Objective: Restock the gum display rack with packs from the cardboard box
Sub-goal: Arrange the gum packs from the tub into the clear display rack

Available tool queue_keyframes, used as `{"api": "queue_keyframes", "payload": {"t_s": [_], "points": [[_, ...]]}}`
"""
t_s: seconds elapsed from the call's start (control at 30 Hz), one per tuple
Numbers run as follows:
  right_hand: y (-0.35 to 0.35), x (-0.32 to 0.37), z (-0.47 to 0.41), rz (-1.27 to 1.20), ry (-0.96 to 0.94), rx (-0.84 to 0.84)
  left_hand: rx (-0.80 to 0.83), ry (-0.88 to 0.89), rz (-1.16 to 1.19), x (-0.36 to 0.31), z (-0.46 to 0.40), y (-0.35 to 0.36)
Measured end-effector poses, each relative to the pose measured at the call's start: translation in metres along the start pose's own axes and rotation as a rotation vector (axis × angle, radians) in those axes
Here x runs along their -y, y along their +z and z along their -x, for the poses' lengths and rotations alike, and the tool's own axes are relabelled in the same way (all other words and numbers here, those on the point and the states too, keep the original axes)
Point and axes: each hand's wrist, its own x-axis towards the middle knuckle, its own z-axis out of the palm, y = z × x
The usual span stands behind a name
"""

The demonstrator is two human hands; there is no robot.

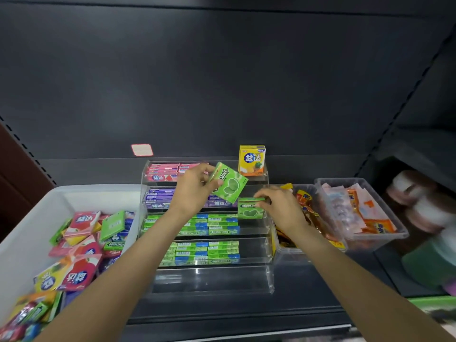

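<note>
Dark metal shelving forms the backdrop, and a clear tiered rack is set on the shelf between a white bin of loose gum and two clear tubs of snacks. No cardboard box is seen; the loose packs are heaped in the white bin at the left.

A green pack is held tilted in the left hand, pinched by curled fingers above the upper tiers. A second green pack is gripped at its top edge by the right hand and stands upright at the right end of the third tier, apparently being seated there. A yellow pack stands alone at the right end of the top tier.

The step in hand is judged to be placement of upright packs along the rack's right column. Next, the seated pack would need to be let go squarely against the tier lip, and the tilted pack turned upright and slotted in beside or above it.

Room is tight at the right, where the rack's side wall and the nearer tub lie just beside the right hand. The lowest tier and the right ends of the lower tiers are left open, and free space is seen above the rack for lifting packs in.
</note>
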Motion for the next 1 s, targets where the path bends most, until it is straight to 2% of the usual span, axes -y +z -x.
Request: {"api": "queue_keyframes", "payload": {"t_s": [0.1,0.23,0.37,0.53,0.63,0.83,1.0], "points": [[0.002,0.002,0.004,0.116,0.009,0.000,0.006,-0.001,0.001,0.000,-0.001,0.001],[0.004,0.003,0.011,0.271,-0.016,-0.092,0.021,0.003,-0.003,0.000,0.000,0.002],[0.004,-0.001,0.014,0.299,-0.007,-0.099,0.063,0.000,-0.028,0.003,0.002,0.004],[0.002,0.000,0.011,0.317,-0.022,-0.028,0.117,0.021,-0.103,0.003,0.001,0.009],[0.001,-0.002,0.008,0.218,-0.002,0.017,0.182,0.057,-0.167,0.000,-0.001,0.016],[-0.013,-0.007,0.014,-0.218,0.053,-0.057,0.252,0.143,-0.403,-0.002,-0.001,0.045],[-0.017,-0.007,0.015,-0.248,-0.013,-0.084,0.271,0.241,-0.528,-0.004,0.002,0.066]]}}
